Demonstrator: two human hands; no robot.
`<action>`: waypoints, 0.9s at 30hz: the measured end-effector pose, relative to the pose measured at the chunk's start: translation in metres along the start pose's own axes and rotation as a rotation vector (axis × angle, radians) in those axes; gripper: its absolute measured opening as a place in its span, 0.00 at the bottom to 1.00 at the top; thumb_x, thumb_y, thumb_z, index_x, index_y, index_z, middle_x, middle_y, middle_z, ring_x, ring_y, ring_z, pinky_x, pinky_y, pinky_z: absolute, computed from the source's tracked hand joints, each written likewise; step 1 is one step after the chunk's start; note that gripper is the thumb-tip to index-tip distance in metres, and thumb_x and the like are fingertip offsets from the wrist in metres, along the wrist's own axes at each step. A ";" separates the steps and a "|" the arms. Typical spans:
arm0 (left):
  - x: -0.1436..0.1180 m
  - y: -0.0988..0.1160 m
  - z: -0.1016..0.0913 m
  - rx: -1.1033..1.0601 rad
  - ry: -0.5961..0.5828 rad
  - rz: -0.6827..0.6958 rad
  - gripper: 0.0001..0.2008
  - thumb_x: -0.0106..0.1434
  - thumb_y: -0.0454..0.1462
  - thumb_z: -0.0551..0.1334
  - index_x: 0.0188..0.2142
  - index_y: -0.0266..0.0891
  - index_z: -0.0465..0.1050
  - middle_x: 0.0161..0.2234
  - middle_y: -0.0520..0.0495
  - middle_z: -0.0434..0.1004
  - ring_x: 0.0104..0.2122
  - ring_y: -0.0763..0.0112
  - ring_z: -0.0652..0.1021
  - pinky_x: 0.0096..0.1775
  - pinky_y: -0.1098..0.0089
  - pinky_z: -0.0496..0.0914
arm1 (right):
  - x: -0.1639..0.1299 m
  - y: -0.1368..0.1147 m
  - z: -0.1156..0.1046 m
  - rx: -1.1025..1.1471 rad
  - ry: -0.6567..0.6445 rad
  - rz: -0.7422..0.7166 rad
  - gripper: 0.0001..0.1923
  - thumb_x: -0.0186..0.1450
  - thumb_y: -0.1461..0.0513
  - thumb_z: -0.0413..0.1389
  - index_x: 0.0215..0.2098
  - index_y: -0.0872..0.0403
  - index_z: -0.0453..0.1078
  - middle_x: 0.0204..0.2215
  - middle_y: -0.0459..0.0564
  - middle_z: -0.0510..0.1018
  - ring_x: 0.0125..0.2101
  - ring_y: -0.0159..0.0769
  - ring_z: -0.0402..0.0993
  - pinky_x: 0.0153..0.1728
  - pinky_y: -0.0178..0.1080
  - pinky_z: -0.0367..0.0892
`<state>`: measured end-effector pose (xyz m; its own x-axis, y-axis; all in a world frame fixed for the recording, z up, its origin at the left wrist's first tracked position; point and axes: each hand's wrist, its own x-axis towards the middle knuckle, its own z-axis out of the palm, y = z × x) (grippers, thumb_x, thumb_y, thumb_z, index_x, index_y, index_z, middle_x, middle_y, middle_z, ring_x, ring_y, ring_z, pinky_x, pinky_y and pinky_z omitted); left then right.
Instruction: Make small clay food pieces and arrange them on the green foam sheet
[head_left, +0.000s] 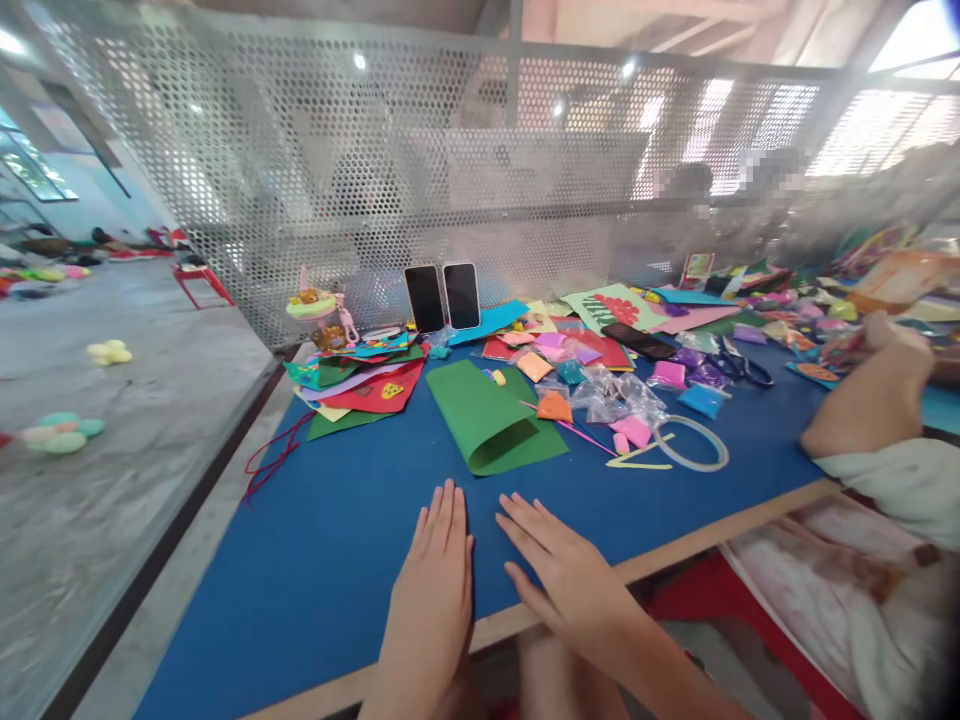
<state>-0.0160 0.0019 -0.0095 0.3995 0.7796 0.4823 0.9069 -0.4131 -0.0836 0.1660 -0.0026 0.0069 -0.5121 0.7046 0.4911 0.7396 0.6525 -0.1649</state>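
My left hand and my right hand lie flat, palms down, on the blue table top near its front edge. Both hold nothing, with fingers straight and slightly apart. Just beyond the fingertips lies a folded green paper sheet. A clear tape ring and small bags of coloured material lie to the right of the sheet.
A stack of coloured paper sits at the back left, two dark phones lean on the perforated metal screen, and scissors lie at the right. Another person's arm reaches over the table's right side. Red cord hangs off the left edge.
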 end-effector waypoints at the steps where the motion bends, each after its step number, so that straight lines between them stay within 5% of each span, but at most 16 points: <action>1: -0.005 0.000 0.000 0.004 0.021 0.008 0.26 0.69 0.34 0.41 0.65 0.29 0.41 0.58 0.34 0.64 0.57 0.59 0.67 0.50 0.58 0.71 | 0.000 0.000 0.001 0.006 0.013 0.009 0.20 0.64 0.65 0.47 0.53 0.61 0.68 0.54 0.55 0.70 0.53 0.40 0.68 0.51 0.42 0.69; 9: -0.002 0.014 -0.001 0.018 0.012 0.056 0.28 0.69 0.37 0.41 0.65 0.28 0.34 0.58 0.33 0.63 0.56 0.60 0.69 0.50 0.61 0.71 | -0.005 0.001 0.005 0.025 0.088 -0.013 0.19 0.64 0.65 0.47 0.51 0.60 0.70 0.52 0.54 0.73 0.54 0.38 0.68 0.53 0.42 0.67; 14: -0.001 0.002 -0.007 0.053 0.019 -0.018 0.29 0.69 0.37 0.42 0.66 0.29 0.32 0.58 0.33 0.64 0.55 0.59 0.70 0.49 0.59 0.71 | -0.010 -0.003 -0.010 0.015 0.079 -0.042 0.18 0.64 0.67 0.48 0.50 0.58 0.71 0.52 0.50 0.73 0.52 0.36 0.69 0.52 0.38 0.67; 20: -0.009 0.001 -0.015 0.072 0.024 0.068 0.31 0.68 0.34 0.44 0.65 0.29 0.29 0.56 0.39 0.67 0.54 0.63 0.71 0.46 0.62 0.74 | -0.013 -0.007 -0.031 -0.013 0.073 -0.041 0.16 0.64 0.65 0.50 0.47 0.55 0.74 0.48 0.46 0.76 0.46 0.32 0.75 0.47 0.29 0.69; 27: -0.007 0.002 -0.016 0.039 0.007 0.044 0.32 0.68 0.34 0.45 0.65 0.30 0.29 0.57 0.39 0.66 0.54 0.63 0.71 0.47 0.61 0.73 | -0.016 -0.011 -0.035 -0.028 0.069 -0.049 0.15 0.64 0.66 0.49 0.45 0.55 0.75 0.46 0.45 0.77 0.45 0.31 0.76 0.46 0.28 0.69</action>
<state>-0.0191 -0.0120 0.0005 0.4379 0.7579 0.4835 0.8932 -0.4278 -0.1384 0.1811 -0.0310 0.0313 -0.5172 0.6509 0.5558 0.7270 0.6768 -0.1161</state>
